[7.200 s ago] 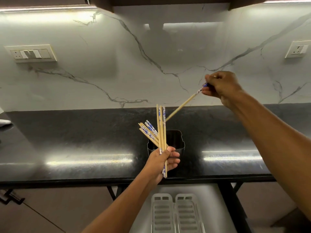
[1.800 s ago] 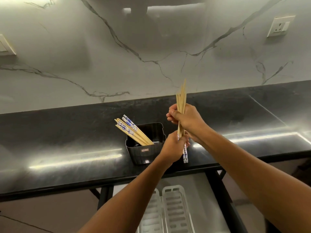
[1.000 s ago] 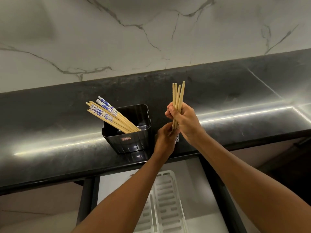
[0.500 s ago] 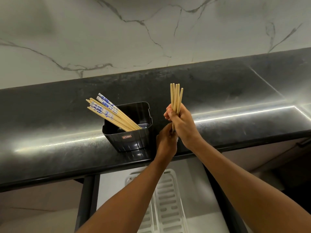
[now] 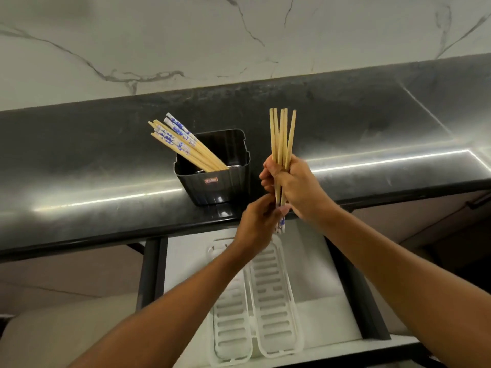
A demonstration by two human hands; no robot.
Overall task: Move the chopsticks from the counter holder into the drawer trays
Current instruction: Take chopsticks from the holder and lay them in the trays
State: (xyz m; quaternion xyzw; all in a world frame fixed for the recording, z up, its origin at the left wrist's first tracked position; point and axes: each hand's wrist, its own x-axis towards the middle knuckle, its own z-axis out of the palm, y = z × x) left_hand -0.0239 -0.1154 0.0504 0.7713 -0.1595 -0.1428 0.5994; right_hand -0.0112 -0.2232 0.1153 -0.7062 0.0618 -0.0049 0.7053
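Right hand (image 5: 297,187) grips a bundle of chopsticks (image 5: 282,134) upright, plain tips up; its fingers hide the middle of the sticks. Left hand (image 5: 259,221) pinches the bundle's lower end, only a scrap of blue pattern showing below. More chopsticks (image 5: 183,144) lean left out of the black holder (image 5: 218,181) on the near part of the bench (image 5: 79,155); their lower ends are hidden inside. Below the bench, two white slotted trays (image 5: 276,301) lie side by side in the open drawer (image 5: 332,288), far ends covered by the left wrist. Glossy black top, marble wall (image 5: 132,35) behind.
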